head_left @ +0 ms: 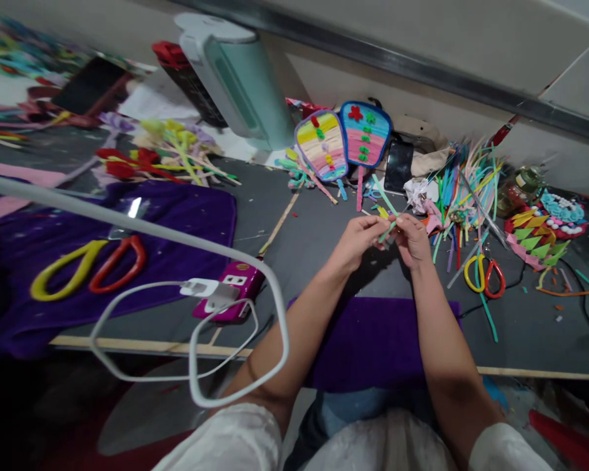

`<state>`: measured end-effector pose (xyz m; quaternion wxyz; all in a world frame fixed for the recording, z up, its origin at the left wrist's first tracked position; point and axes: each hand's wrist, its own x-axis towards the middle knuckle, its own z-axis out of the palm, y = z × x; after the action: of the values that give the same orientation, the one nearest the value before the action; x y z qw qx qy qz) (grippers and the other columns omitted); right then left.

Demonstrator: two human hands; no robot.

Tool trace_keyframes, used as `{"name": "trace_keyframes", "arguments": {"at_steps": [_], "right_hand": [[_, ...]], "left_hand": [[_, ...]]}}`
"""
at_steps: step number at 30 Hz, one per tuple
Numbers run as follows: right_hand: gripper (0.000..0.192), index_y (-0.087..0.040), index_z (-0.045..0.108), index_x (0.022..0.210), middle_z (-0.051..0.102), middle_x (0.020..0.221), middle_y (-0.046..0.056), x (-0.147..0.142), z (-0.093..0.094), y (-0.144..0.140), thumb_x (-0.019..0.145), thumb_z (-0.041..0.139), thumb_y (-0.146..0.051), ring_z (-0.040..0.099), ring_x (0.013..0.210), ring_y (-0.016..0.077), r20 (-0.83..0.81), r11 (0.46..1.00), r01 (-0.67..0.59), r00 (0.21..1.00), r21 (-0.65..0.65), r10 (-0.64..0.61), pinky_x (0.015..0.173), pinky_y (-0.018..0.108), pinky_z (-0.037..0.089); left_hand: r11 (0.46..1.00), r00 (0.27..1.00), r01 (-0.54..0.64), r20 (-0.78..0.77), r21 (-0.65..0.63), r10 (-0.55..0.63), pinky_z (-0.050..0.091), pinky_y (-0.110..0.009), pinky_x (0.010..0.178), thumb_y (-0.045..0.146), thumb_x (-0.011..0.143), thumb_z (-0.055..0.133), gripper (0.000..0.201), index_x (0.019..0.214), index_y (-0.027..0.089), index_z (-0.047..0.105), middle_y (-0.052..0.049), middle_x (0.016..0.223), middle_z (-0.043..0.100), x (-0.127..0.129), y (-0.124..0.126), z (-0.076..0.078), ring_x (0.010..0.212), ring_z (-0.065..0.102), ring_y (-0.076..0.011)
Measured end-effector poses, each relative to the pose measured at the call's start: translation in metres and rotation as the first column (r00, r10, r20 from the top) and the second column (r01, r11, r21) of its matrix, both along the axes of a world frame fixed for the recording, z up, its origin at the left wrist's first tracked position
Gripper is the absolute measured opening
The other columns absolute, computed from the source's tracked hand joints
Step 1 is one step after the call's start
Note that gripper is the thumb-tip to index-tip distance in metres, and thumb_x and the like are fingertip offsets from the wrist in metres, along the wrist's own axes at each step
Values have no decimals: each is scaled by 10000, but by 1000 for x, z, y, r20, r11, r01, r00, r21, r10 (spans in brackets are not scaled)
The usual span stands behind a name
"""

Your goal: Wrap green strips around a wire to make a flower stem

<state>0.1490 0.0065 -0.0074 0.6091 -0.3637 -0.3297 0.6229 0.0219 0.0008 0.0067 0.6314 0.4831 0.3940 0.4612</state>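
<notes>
Spreading out beyond both hands, the dark worktop [304, 235] carries the clutter: a purple cloth [186, 222] lies well to the left of the left hand [356, 241], and a white cable [196, 307] loops across it to a magenta power strip [230, 291]. Just beyond the hands stand two striped paddle fans [341, 140], with a heap of coloured pipe cleaners [464, 186] beyond and to the right of the right hand [412, 239]. Yellow-and-red scissors [485, 275] lie near the right hand's outer side.

Both hands meet above the worktop, fingertips pinched on a thin green pipe cleaner [385, 203] that slants up between them; there seems to be a small yellow and purple piece at the pinch, though blur makes that uncertain.

Working this well, I judge, means keeping the left hand's pinch steady close to the joint while the right turns the stem in short, tight twists, so the wire bends where wanted and does not kink.
</notes>
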Motion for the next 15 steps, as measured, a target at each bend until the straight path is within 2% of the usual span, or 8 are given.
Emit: {"name": "trace_keyframes", "arguments": {"at_steps": [3,6,11,15], "right_hand": [[157,-191,659,686,602,612,-36,3,1,-1,608,722,-312,483,520,68,21,999,-46,999,4,46,529,202,460],[149,-195,647,674,574,572,-40,2,3,-2,617,711,-316,477,509,69,35,998,-65,997,14,65,517,201,451],[147,-185,619,612,610,626,-29,0,5,-4,603,718,-293,485,523,61,6,996,-76,997,35,76,528,194,456],[156,-193,635,636,581,557,-36,-2,5,-4,599,718,-319,494,512,92,-1,995,-97,995,0,97,518,231,482]], "left_hand": [[971,973,183,171,-153,-156,422,-217,483,398,669,730,284,742,134,653,6,565,534,-6,3,0,475,460,-71],[946,946,267,237,-185,-220,417,-199,475,378,631,773,304,741,121,652,-2,559,541,-8,4,-1,483,481,-69],[965,964,203,207,-169,-167,393,-192,459,332,587,797,290,652,129,600,11,538,531,-5,3,-1,462,463,-61],[997,994,69,92,-40,-65,372,-206,475,319,614,767,263,605,142,572,12,555,520,-1,4,-3,474,437,-62]]}}
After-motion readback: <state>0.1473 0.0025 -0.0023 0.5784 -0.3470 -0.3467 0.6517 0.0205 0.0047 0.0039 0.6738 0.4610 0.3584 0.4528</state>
